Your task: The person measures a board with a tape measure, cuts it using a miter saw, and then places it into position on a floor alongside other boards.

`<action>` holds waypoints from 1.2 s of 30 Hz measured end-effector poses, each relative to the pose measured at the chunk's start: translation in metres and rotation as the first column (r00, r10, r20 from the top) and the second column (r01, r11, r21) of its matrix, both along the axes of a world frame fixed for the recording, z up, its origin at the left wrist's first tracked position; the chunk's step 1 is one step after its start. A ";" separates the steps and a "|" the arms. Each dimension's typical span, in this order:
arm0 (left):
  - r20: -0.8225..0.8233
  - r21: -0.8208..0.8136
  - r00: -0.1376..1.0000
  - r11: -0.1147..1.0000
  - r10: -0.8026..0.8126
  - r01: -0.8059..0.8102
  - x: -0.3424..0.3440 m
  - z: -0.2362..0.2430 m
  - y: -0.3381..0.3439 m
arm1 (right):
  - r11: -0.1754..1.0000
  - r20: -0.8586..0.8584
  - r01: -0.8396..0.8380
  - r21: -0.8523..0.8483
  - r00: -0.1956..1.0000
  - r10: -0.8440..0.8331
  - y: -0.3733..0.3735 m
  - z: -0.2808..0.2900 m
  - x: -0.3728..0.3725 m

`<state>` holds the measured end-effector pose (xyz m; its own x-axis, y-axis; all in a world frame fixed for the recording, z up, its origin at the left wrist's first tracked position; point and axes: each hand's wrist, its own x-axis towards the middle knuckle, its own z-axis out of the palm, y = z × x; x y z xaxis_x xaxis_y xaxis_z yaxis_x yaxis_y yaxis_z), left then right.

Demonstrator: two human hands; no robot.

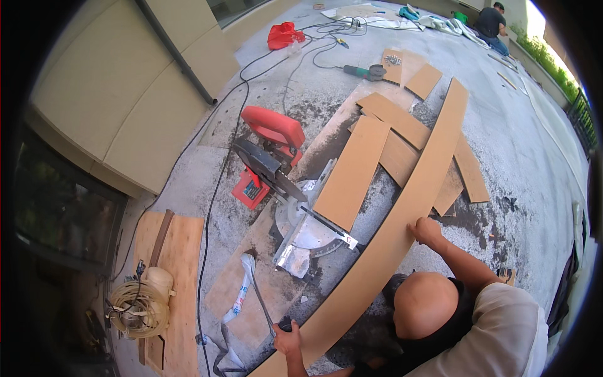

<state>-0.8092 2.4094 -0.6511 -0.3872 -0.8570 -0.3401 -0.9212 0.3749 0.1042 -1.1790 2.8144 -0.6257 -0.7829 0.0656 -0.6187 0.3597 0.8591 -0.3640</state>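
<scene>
A long tan plank (411, 207) lies slantwise in front of me, running from the lower edge up to the right. My right hand (428, 232) is closed on its right edge, about midway along. My left hand (287, 340) is at the plank's left edge near the lower end, its fingers closed round a small black object (286, 324) whose kind I cannot make out. A thin grey strap (259, 286) reaches close to that hand. Left of the plank stands a red and black miter saw (270, 154), with a shorter tan board (355, 173) beside its metal base (308, 229).
Several cut tan boards (396, 119) lie piled beyond the saw. A green angle grinder (365, 71) and black cables (235, 119) are on the floor. A coiled pale hose (135, 308) rests on plywood (187, 251) at the left. Another person (490, 26) crouches far right.
</scene>
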 end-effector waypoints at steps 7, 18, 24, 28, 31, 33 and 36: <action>-0.076 -0.081 0.996 0.996 -0.053 0.047 0.004 -0.019 0.001 | 0.745 -0.047 0.170 -0.645 0.965 -0.260 -0.118 -0.050 -0.073; -0.038 -0.030 0.998 0.998 -0.052 0.051 0.012 -0.030 0.000 | 0.528 0.036 0.321 -0.786 0.876 -0.480 -0.124 -0.018 -0.130; -0.073 -0.091 0.996 0.994 -0.060 0.053 0.015 -0.027 0.002 | 0.896 -0.257 0.115 -0.428 0.935 -0.243 -0.068 0.015 -0.217; -0.069 -0.036 0.995 0.997 -0.067 0.065 0.010 -0.025 0.005 | 0.820 -0.360 0.014 -0.572 0.894 -0.267 -0.058 0.013 -0.271; -0.076 -0.024 0.992 0.995 -0.103 0.101 0.001 -0.024 0.008 | 0.823 -0.572 -0.093 -0.560 0.762 -0.304 -0.048 0.016 -0.287; -0.076 -0.056 0.993 0.995 -0.091 0.087 0.003 -0.019 0.005 | 0.828 -0.622 -0.127 -0.546 0.723 -0.300 -0.055 0.011 -0.262; -0.039 -0.081 0.998 0.995 -0.059 0.056 0.009 -0.017 0.001 | 0.815 -0.583 -0.185 -0.549 0.783 -0.215 -0.038 -0.007 -0.168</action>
